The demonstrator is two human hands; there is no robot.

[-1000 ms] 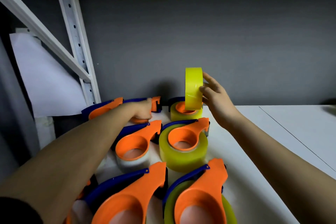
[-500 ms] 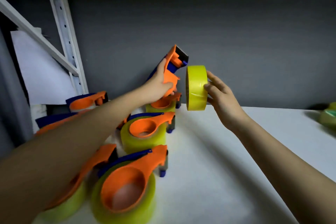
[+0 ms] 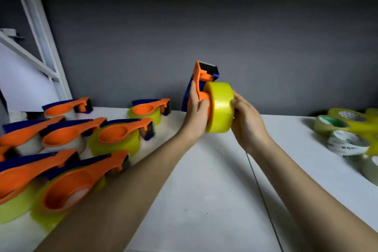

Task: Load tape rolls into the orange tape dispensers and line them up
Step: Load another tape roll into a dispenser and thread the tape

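My left hand (image 3: 196, 108) grips an orange and blue tape dispenser (image 3: 201, 76), held upright above the white table (image 3: 204, 190) with its cutter end pointing up. Pressed against the dispenser's orange hub is a yellow tape roll (image 3: 219, 107), gripped from the right by my right hand (image 3: 245, 120). The hub is partly inside the roll's core. Several loaded orange dispensers (image 3: 114, 135) lie in rows on the table's left side, on yellow and clear rolls.
Loose tape rolls (image 3: 345, 129), yellow, greenish and white, are heaped at the right edge of the table. A dark grey wall runs behind. A white metal shelf frame (image 3: 43, 47) stands at the far left. A thin seam (image 3: 263, 200) crosses the tabletop.
The view has swung to the right. My two hands came together and lower, and the yellow roll now sits against the dispenser's hub instead of beside it.
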